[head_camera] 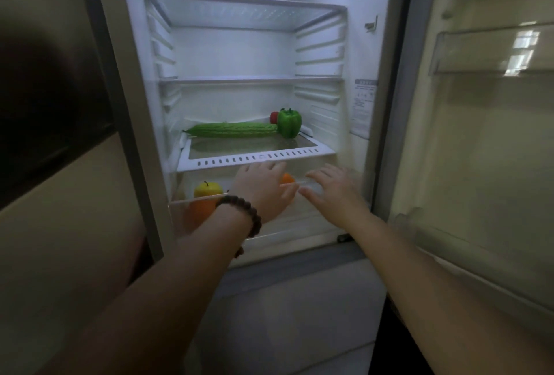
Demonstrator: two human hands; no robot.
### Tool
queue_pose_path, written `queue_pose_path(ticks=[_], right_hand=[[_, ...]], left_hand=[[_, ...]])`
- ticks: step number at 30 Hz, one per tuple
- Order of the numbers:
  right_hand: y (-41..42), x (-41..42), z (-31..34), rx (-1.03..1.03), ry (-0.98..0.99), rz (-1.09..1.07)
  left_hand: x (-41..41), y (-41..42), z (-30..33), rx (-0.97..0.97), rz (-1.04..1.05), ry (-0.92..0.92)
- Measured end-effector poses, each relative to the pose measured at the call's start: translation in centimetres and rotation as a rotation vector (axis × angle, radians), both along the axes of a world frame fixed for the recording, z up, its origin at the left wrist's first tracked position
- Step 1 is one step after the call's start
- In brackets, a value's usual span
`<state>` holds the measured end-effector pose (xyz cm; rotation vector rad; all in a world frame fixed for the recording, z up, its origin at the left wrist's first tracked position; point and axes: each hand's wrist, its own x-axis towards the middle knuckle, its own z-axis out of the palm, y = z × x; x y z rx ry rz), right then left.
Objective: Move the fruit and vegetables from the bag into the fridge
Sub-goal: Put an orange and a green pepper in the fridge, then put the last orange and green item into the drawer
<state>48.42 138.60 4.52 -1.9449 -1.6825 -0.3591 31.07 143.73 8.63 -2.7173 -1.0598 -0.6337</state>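
The fridge stands open in front of me. On its lowest glass shelf lie a long green bitter gourd, a green bell pepper and a small red fruit behind the pepper. Below is a clear drawer, pulled out a little, holding a yellow apple, an orange fruit and another orange piece. My left hand, with a bead bracelet on the wrist, and my right hand both lie with straight fingers against the drawer's front rim. No bag is in view.
Two upper shelves hold nothing. The open fridge door stands at the right with a clear door bin. A dark panel and a beige surface are at the left. A lower fridge compartment front sits beneath my arms.
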Motion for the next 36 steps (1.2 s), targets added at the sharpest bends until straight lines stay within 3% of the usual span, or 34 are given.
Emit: queue_pose_path(ticks=[5,17,26,32,36], right_hand=[[-5.7,0.8,-0.7,0.113,-0.024,-0.099],[-25.5,3.9,-1.3,0.092,-0.125,-0.456],[-49.8,3.4,-4.1,-0.011,-0.015,-0.767],[-69.4,0.7,-6.4,-0.049,-0.007,-1.061],[-81.0,-2.8,-7.8,-0.087,-0.001,-1.244]], left_hand=[[1.2,-3.8,-2.8,0.037,-0.119,-0.102],[9.2,-18.4,-5.2,-0.017,-0.458,-0.122],[15.0,-40.1,-9.0,-0.087,-0.732,-0.046],[16.5,-56.7,-10.8,-0.16,-0.956,-0.143],[16.2,-68.6,-12.4,-0.191,-1.117,-0.109]])
